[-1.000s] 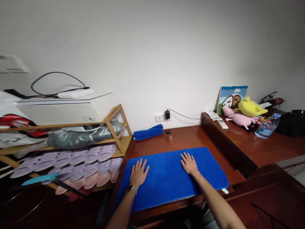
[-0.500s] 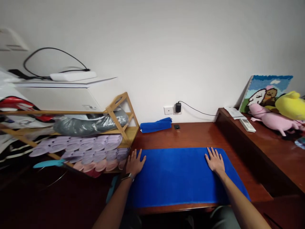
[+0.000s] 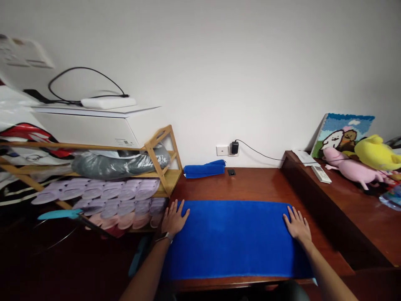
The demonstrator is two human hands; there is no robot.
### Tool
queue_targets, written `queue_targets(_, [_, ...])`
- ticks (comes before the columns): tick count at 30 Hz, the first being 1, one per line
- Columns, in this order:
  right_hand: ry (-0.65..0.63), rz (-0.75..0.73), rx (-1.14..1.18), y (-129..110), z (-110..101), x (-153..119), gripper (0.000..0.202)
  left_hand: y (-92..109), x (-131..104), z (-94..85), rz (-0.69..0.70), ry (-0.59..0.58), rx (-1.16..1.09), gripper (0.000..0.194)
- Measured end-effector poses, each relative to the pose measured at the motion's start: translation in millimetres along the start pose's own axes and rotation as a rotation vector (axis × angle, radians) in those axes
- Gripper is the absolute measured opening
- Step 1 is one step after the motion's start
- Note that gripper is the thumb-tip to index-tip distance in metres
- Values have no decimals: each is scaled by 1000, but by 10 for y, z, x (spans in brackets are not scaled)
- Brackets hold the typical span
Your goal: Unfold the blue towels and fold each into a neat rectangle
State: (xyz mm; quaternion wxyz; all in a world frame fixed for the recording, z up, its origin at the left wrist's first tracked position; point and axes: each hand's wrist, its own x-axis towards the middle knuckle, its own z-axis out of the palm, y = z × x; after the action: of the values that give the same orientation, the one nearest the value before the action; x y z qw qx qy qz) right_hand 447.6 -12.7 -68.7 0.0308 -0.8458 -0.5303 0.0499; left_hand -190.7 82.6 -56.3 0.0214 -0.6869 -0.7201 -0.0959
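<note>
A blue towel (image 3: 238, 240) lies spread flat on the reddish-brown wooden desk (image 3: 250, 182). At its far left corner rests my left hand (image 3: 174, 217), palm down with fingers spread, a watch on the wrist. My right hand (image 3: 297, 225) lies flat at the far right corner, fingers apart, partly over the towel's edge and partly over bare wood. Neither hand grips anything. Toward the wall sits a folded blue cloth (image 3: 204, 169), out of reach of both hands' fingers.
Left of the desk stands a wooden rack (image 3: 175, 179) with purple slippers (image 3: 115, 190) and a white box (image 3: 94, 125) on top. A charger (image 3: 234, 147) is plugged into the wall. On the raised right side lie a remote (image 3: 321, 174) and a pink plush toy (image 3: 352, 167).
My right hand has slid right along the towel's far edge to its corner. My left hand stays at the left corner. The towel's right side now looks straighter, and the view has shifted slightly.
</note>
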Motion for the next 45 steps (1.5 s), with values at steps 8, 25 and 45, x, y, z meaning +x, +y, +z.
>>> queue_targets(8, [-10, 6, 4, -120, -47, -45, 81, -120, 48, -5, 21, -37, -26, 79])
queue_targets(25, [-22, 18, -5, -104, -87, -67, 77, -179, -64, -76, 68, -5, 1, 78])
queue_targets(45, [61, 6, 26, -35, 50, 3, 87, -129, -104, -82, 43, 0, -115, 75])
